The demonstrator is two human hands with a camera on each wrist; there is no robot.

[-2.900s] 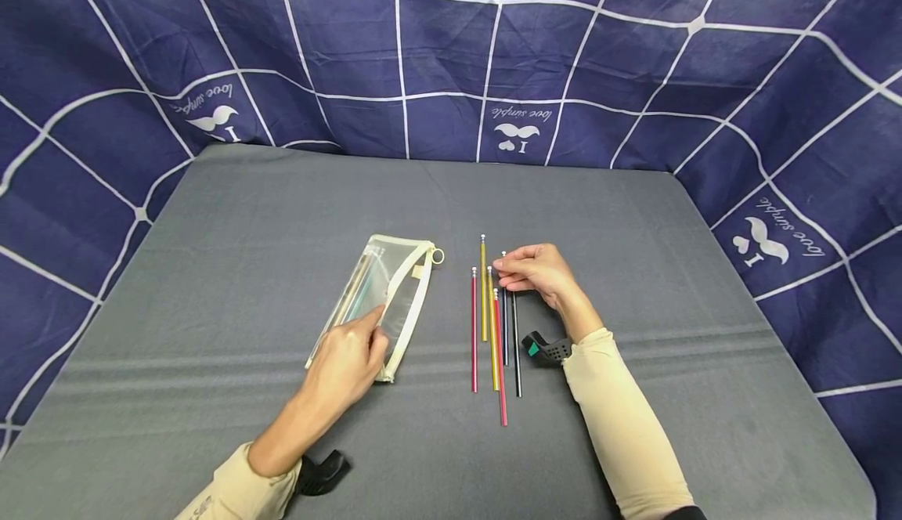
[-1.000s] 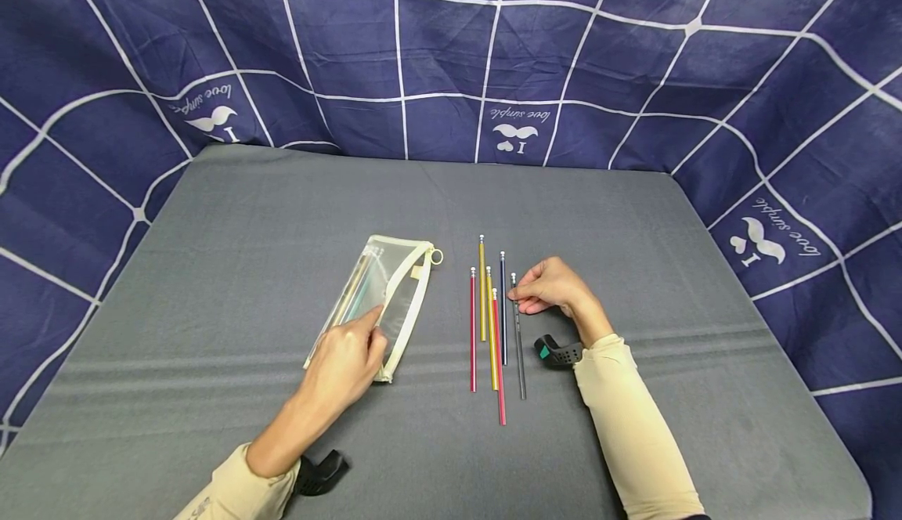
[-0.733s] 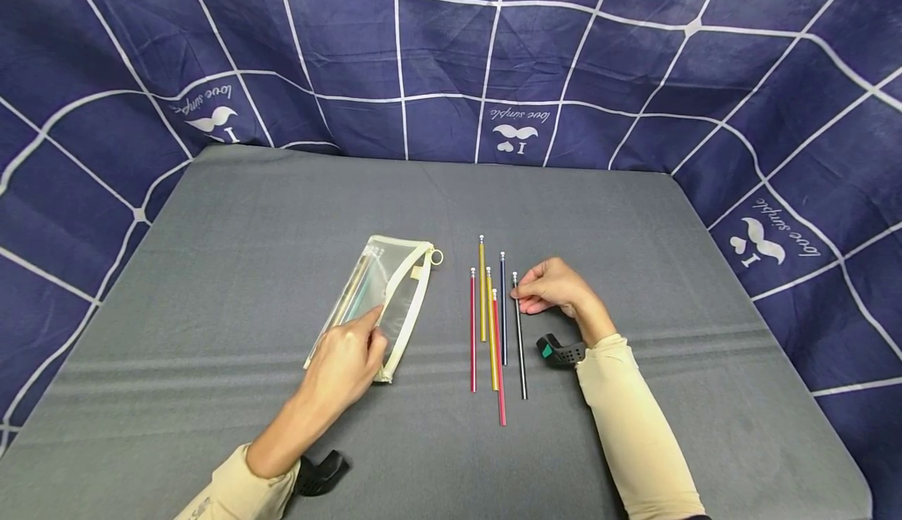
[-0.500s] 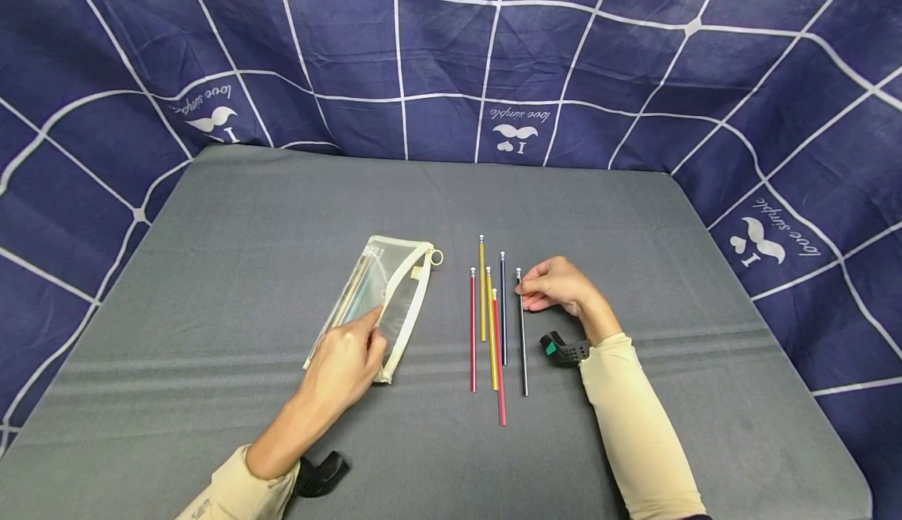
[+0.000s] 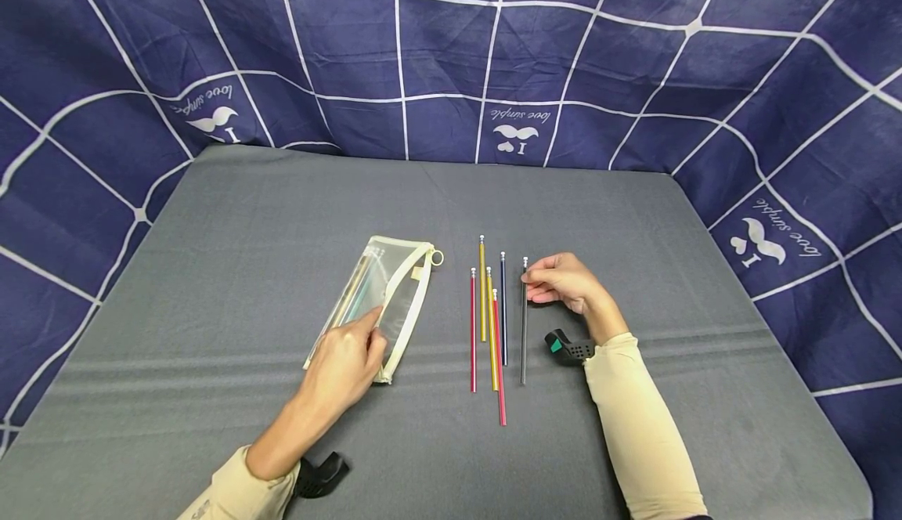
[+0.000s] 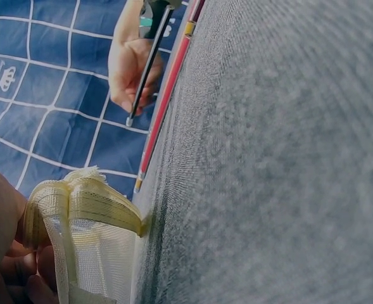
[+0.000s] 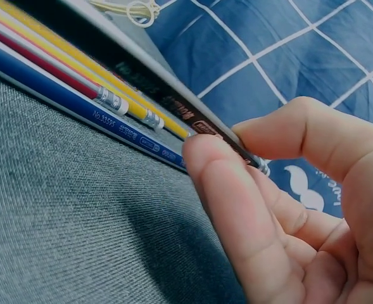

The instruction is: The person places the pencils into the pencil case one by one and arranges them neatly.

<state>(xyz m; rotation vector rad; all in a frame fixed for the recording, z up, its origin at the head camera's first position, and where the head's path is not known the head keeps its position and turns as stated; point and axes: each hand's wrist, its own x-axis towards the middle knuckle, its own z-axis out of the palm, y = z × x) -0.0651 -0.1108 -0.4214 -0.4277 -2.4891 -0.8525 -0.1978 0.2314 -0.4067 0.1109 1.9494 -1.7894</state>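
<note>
Right grip (image 5: 560,283) pinches the black pencil (image 5: 524,324) (eraser end away), long axis running near-to-far.

grey table (image 5: 247,214) | navy white-grid cloth backdrop (image 5: 437,50) | even light
</note>
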